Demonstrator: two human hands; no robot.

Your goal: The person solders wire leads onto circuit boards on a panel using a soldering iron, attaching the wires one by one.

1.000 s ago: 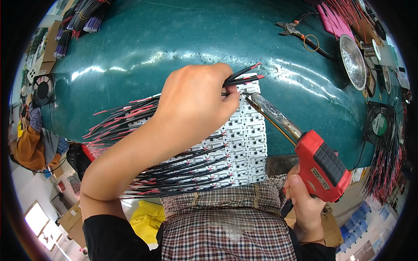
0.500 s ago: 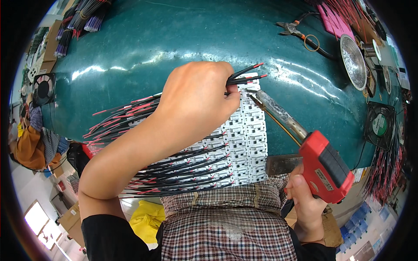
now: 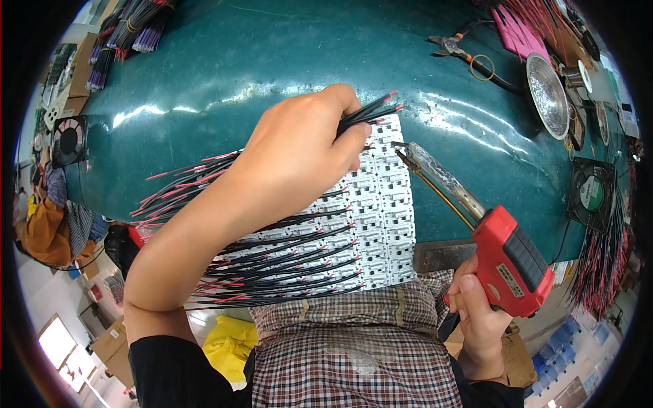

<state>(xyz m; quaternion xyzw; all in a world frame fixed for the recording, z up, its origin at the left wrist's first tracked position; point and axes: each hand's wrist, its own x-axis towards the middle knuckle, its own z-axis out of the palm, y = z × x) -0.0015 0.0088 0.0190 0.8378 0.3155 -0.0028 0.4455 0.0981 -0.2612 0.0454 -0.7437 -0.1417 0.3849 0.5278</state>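
Note:
My left hand (image 3: 306, 132) is closed on a small bundle of black wires (image 3: 371, 114) with red tips, which stick out to the right past the fingers. Beneath it lies a white panel of circuit boards (image 3: 381, 217) in rows. Many black and red wires (image 3: 286, 272) stretch leftward from the panel, partly hidden under my left forearm. My right hand (image 3: 479, 313) grips a red soldering gun (image 3: 513, 262) by its handle. The gun's metal barrel slants up and left; its tip and a thin solder feed tube (image 3: 435, 187) stand close to the panel's upper right edge.
On the green table (image 3: 238, 54) are pliers (image 3: 452, 47), a metal bowl (image 3: 547, 95), a solder spool (image 3: 578, 76) and a pink pad (image 3: 520, 34) at the far right. Small fans stand left (image 3: 69, 139) and right (image 3: 592, 194). Wire bundles (image 3: 139, 27) lie far left.
My left hand has shifted a little left and up with the wire bundle, away from the soldering tip. The soldering gun has moved slightly right and down.

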